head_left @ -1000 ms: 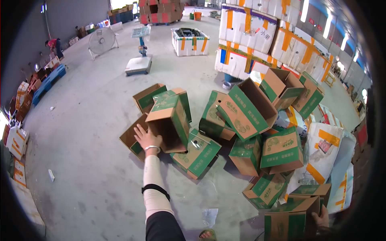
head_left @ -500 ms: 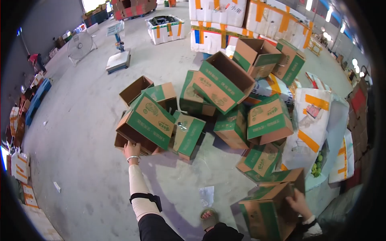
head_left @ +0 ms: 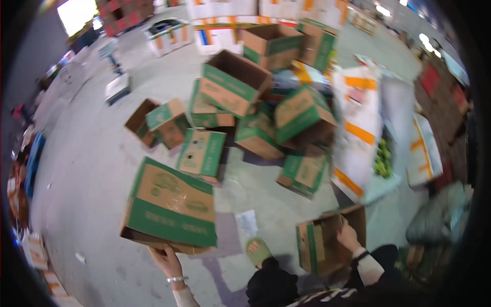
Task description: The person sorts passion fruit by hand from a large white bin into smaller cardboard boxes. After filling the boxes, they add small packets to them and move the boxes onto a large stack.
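My left hand (head_left: 166,262) is closed on the lower edge of a green-and-brown cardboard box (head_left: 171,202), lifted and tilted with a printed side facing up. My right hand (head_left: 349,237) grips a wall of an open cardboard box (head_left: 308,248) near my leg; its hollow inside faces me. Past both hands lies a heap of similar boxes, among them a closed-looking box (head_left: 202,153) and an open-topped box (head_left: 232,84). The fingertips of both hands are partly hidden by the cardboard.
A white foam slab with orange tape (head_left: 356,128) leans on the right, beside green produce (head_left: 382,158) in a foam container. White foam crates (head_left: 220,38) stand behind the heap. A platform scale (head_left: 117,88) stands further left. My sandalled foot (head_left: 257,250) is on the floor.
My left hand has brought its box away from the heap, nearer to me. The box at my right hand has turned so its open inside shows. The view has shifted and blurred.
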Demonstrator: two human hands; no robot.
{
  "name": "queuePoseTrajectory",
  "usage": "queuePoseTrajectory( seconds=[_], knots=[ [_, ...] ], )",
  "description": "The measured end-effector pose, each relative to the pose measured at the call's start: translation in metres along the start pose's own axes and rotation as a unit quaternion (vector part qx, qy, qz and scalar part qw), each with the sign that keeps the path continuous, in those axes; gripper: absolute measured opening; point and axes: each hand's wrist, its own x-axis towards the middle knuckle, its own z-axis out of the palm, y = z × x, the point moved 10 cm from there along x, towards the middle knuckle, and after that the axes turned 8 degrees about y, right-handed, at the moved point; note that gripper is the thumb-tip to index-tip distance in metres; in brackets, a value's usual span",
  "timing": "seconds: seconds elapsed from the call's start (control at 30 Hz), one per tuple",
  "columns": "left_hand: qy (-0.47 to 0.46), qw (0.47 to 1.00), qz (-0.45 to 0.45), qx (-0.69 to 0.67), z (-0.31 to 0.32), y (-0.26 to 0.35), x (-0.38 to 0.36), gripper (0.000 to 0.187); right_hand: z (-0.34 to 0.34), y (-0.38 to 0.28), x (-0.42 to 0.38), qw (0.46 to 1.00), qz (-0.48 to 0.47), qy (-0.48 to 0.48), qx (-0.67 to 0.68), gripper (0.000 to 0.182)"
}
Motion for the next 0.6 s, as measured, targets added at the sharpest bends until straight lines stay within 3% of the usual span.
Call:
queuePoseTrajectory(
  seconds=[0.07,0.13,0.17,0.2,0.23,0.27,0.33,0.43,0.5,0.57,0.6],
  knots=[
    [-0.123,0.991,0.055,0.018,0.043,0.035,-0.042,0.035,-0.016,0.009,-0.01,0.998,0.05,-0.01,0.029,0.066],
    [-0.245,0.964,0.083,0.056,0.097,0.061,-0.092,0.029,-0.024,0.042,-0.013,0.994,0.099,0.019,0.047,0.064],
    [-0.3,0.935,0.15,0.115,0.128,0.076,-0.121,0.025,-0.026,0.062,-0.015,0.991,0.117,0.035,0.049,0.063],
    [-0.357,0.917,0.12,0.128,0.158,0.076,-0.148,0.023,-0.036,0.076,-0.017,0.988,0.137,0.059,0.048,0.06],
    [-0.375,0.892,0.221,0.119,0.184,0.076,-0.179,0.024,-0.04,0.094,-0.021,0.984,0.156,0.072,0.052,0.06],
    [-0.418,0.853,0.269,0.159,0.208,0.089,-0.206,0.023,-0.04,0.103,-0.015,0.981,0.161,0.091,0.05,0.061],
    [-0.469,0.82,0.313,0.101,0.247,0.117,-0.264,0.022,-0.054,0.12,-0.017,0.977,0.17,0.113,0.058,0.061],
    [-0.641,0.649,0.308,0.271,0.296,0.093,-0.353,0.035,-0.057,0.143,-0.016,0.964,0.245,0.091,0.055,0.073],
    [-0.709,0.603,0.257,0.26,0.302,0.082,-0.38,0.059,-0.059,0.135,-0.018,0.974,0.195,0.116,-0.002,0.076],
    [-0.707,0.586,0.262,0.298,0.295,0.054,-0.372,0.062,-0.074,0.095,-0.035,0.98,0.146,0.136,0.018,0.083],
    [-0.701,0.591,0.258,0.305,0.293,0.044,-0.362,0.062,-0.066,0.076,-0.047,0.977,0.157,0.113,0.092,0.088]
  ],
)
